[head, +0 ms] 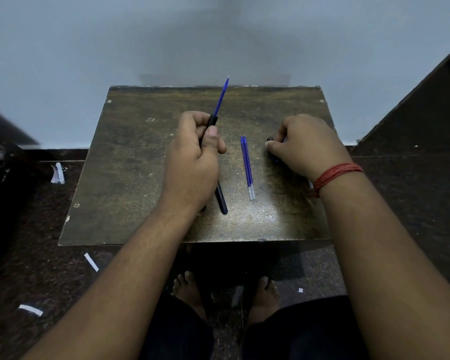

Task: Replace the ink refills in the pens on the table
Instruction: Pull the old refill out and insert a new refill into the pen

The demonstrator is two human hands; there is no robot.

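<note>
Paper scraps (91,261) lie on the dark floor (37,255) off the counter's (130,178) left edge, at about 8 o'clock from its middle; bare counter runs from that edge to the left hand (192,162). That hand grips a black pen barrel (211,123), a blue refill (220,100) sticking out of it toward 1 o'clock, past the far edge by the wall (218,35). A second black pen (222,201) lies under the wrist. Two spare refills (247,167) lie side by side at centre, clear of both hands. At 3 o'clock the right hand (304,146) curls on a small dark part (270,139), mostly hidden, near the right edge
</note>
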